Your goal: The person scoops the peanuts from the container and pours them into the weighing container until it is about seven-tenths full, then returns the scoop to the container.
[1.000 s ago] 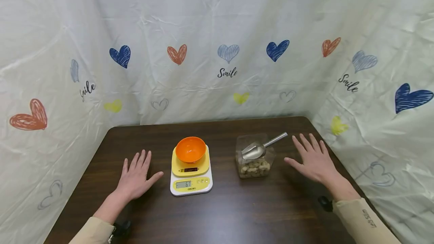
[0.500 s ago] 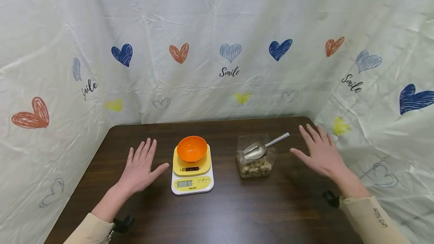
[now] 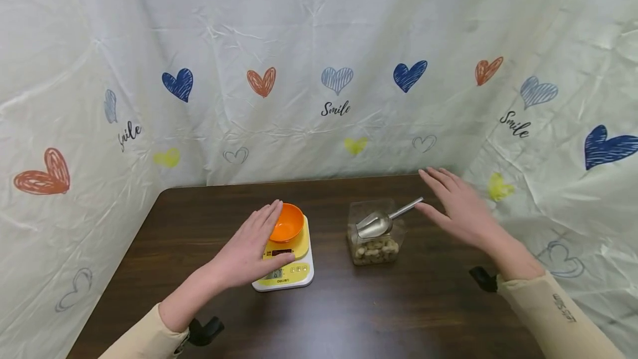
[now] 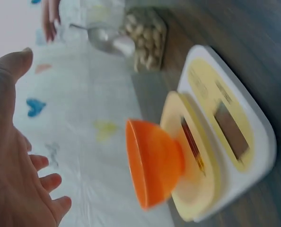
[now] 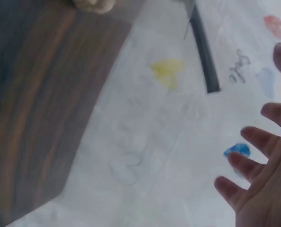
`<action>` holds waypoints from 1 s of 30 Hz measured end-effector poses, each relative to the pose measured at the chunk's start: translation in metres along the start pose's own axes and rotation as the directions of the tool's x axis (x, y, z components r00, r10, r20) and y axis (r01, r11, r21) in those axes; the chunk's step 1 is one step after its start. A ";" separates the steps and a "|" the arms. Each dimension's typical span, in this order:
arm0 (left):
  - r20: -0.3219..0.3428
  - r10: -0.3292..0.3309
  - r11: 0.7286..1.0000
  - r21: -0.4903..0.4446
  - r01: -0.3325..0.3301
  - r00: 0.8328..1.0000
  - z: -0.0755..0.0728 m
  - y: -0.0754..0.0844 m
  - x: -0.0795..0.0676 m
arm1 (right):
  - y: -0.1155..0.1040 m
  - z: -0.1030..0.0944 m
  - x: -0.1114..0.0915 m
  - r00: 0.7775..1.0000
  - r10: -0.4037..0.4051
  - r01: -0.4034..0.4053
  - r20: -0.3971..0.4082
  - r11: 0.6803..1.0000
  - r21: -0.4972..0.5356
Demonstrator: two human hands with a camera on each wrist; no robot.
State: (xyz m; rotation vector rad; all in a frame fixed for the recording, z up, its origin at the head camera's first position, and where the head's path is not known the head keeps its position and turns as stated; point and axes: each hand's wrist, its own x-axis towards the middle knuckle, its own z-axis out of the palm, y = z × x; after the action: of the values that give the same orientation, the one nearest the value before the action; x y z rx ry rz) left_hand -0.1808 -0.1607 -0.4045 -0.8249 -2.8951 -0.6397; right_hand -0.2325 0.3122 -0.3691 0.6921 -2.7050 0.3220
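An orange bowl (image 3: 289, 225) sits on the yellow plate of a white and yellow kitchen scale (image 3: 294, 275). My left hand (image 3: 244, 254), fingers extended and thumb apart, hovers over the left side of the scale and overlaps the bowl in the head view. In the left wrist view the bowl (image 4: 154, 161) stands beyond the palm, apart from the fingers. A clear container (image 3: 376, 248) holds pale, nut-like pieces, with a metal scoop (image 3: 376, 225) lying across its top. My right hand (image 3: 461, 209) is raised beside it, thumb close to the scoop's handle, holding nothing.
Everything stands on a dark brown table (image 3: 339, 326) with rounded back corners. A white curtain (image 3: 299, 143) printed with hearts and "Smile" surrounds its back and sides. A dark device is strapped at each wrist.
My left hand has moved right, from beside the scale to over it. My right hand first drifted right, then came back left toward the scoop's handle. The bowl, scale and container have stayed put.
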 end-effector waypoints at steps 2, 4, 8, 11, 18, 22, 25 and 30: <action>0.015 0.024 0.999 -0.049 -0.023 1.000 0.003 0.007 0.005 | -0.006 0.002 0.005 0.999 -0.027 0.026 0.033 0.999 0.020; 0.037 0.045 0.994 -0.104 -0.041 0.998 0.005 0.012 0.012 | -0.012 0.003 0.010 0.995 -0.031 0.027 0.090 0.998 0.050; 0.072 0.075 0.973 -0.224 -0.057 0.995 0.011 0.021 0.029 | -0.017 0.008 0.016 0.978 -0.021 0.003 0.205 0.996 0.087; 0.087 0.081 0.954 -0.297 -0.052 0.993 0.019 0.028 0.042 | -0.019 0.010 0.020 0.968 -0.015 -0.005 0.249 0.997 0.079; 0.122 0.116 0.920 -0.387 -0.061 0.986 0.054 0.044 0.063 | -0.021 0.014 0.026 0.952 -0.024 -0.003 0.305 0.996 0.087; 0.128 0.082 0.908 -0.419 -0.021 0.988 0.073 0.051 0.072 | -0.023 0.016 0.028 0.944 -0.041 0.012 0.327 0.996 0.093; 0.140 0.029 0.894 -0.446 0.037 0.990 0.085 0.055 0.079 | -0.023 0.020 0.029 0.939 -0.047 0.020 0.340 0.996 0.083; 0.179 -0.051 0.858 -0.496 0.135 0.982 0.101 0.063 0.092 | -0.025 0.026 0.031 0.940 -0.056 0.039 0.336 0.998 0.057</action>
State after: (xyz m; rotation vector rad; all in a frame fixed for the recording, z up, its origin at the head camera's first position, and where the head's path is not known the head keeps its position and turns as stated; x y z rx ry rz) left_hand -0.2211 -0.0255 -0.4575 -0.8093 -2.9542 -1.4570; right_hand -0.2523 0.2703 -0.3788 0.8991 -3.0045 0.2811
